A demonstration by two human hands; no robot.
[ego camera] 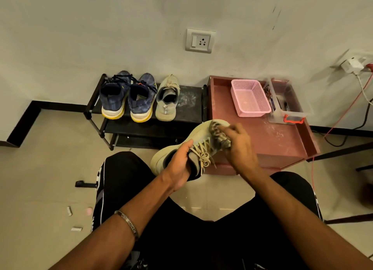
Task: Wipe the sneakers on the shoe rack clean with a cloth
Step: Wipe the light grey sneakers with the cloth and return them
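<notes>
A beige sneaker [181,148] is held at the centre of the frame, over a seated person's lap, its toe pointing to the upper right. The left hand [179,164] grasps it at the collar, thumb over the upper by the laces and the other fingers hidden in or behind the shoe. The right hand [240,144] clutches a striped cloth [220,134] against the toe area; motion blur smears the fingers, and most of the cloth is covered by the hand. Just above, the black shoe rack [193,100] carries the matching beige sneaker [167,100] beside a pair of blue sneakers [127,97], heels toward the camera; its lower shelves sit in shadow. At right, a pink tray table [282,140] bears a pink basket [249,98] and a clear plastic box [286,102] with contents too small to make out. A wall socket [198,40] sits at upper centre.
</notes>
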